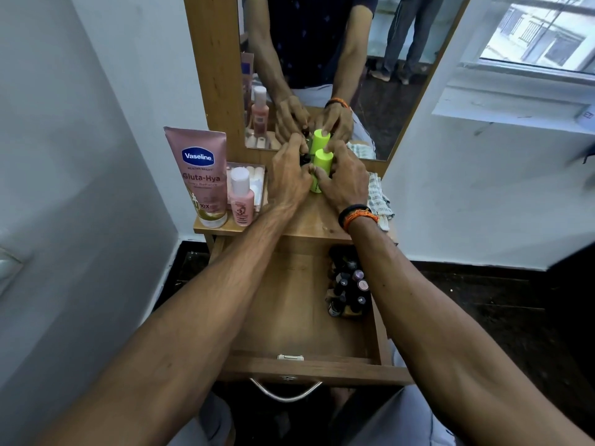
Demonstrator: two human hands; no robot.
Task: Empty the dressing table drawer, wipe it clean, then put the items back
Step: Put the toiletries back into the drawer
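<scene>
Both hands at frame centre: your right hand (343, 181) grips lime bottle (320, 170); left hand (288, 175) pinches small dark item, unclear. Bottle looks light, smooth plastic; hold mid-body.

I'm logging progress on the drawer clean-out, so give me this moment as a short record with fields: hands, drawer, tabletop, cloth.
left hand: left hand grips a small dark item, hard to identify
right hand: right hand holds the lime-green bottle upright on the table top by the mirror
drawer: drawer open, mostly bare; cluster of small dark bottles still at its right side
tabletop left: Vaseline tube, pink bottle, clear box behind it
cloth: checked cloth lies at the table's right edge, untouched
</scene>
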